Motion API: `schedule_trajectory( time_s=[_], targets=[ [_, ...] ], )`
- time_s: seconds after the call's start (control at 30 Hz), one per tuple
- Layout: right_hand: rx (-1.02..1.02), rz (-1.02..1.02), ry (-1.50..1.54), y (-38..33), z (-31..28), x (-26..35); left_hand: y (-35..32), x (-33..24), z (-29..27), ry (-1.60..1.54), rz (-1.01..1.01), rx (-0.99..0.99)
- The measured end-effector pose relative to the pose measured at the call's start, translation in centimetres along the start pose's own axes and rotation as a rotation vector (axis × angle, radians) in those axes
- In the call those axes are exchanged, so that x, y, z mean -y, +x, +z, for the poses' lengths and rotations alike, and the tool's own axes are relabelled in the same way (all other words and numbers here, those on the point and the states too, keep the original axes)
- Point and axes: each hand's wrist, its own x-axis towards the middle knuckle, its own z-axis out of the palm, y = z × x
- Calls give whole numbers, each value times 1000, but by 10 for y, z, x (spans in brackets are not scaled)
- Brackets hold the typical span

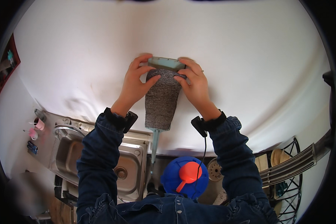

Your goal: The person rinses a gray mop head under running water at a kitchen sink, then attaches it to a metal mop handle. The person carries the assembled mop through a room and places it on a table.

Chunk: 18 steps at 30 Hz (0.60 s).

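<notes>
In front of the white wall, both hands hold a flat, pale-blue plastic cleaning tool point(167, 61) by its wide upper end. A dark grey knitted cover point(162, 99) wraps most of its head, leaving the top strip bare. The tool's thin handle point(155, 143) points down. My left hand point(136, 80) grips the upper left corner, fingers at the plastic edge and thumb on the knit. At the opposite corner my right hand point(195, 81) does likewise, its thumb on the cover's edge. Whether the tool touches the wall cannot be made out.
Below left is a steel double sink point(132, 160) with a curved faucet point(69, 128). A red dipper point(190, 172) rests on a blue lidded bucket or basin point(170, 175) below. A metal rack point(287, 170) stands at right. Pink cups point(38, 123) hang on the left wall.
</notes>
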Motion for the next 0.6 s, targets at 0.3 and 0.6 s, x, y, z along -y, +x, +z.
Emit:
schedule_trajectory(
  time_s=[0.3, 0.6],
  targets=[
    [-17, 41, -94, 6, -12, 14, -1, -7, 1, -52, 24, -135],
    [-133, 6, -127, 15, -23, 32, -6, -28, 2, -167, -145, -245]
  ],
)
